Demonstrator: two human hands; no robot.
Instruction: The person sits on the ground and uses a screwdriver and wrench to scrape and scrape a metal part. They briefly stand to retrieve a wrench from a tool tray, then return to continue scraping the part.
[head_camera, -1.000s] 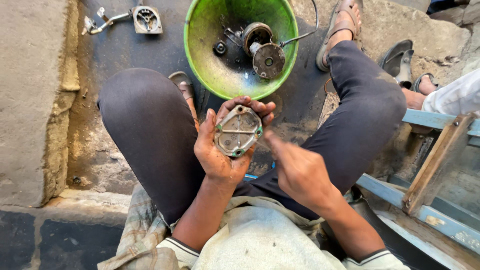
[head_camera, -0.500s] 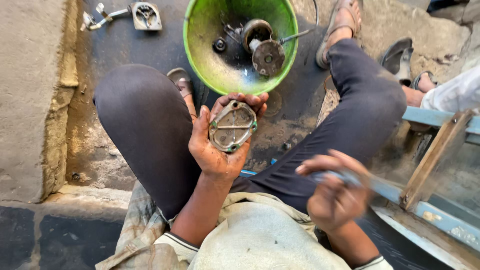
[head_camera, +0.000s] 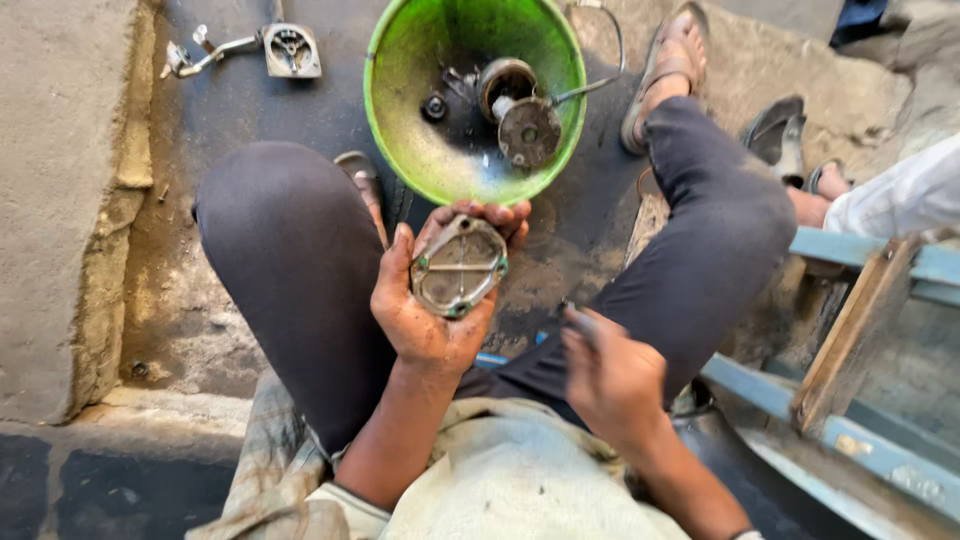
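Metal cover plate (head_camera: 458, 266), grimy, sits cupped in left hand (head_camera: 432, 300), fingers wrapped round its rim, just below green basin (head_camera: 400, 120); right hand (head_camera: 612, 378) clenched on small dark tool (head_camera: 578, 320).

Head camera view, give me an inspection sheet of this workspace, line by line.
Surface: dark, oil-stained ground, concrete ledge at the left.
Job's things: round metal cover, grimy, held in the left hand.
Clutter: green basin holding greasy metal parts; small metal housing with lever on the ground beyond it.
Grippers: left hand cupped around the cover; right hand closed on a small dark tool, blurred, apart from the cover.
Cables: thin wire arcing over the basin rim.
Surroundings: blue metal frame at the right; another person's pale sleeve.
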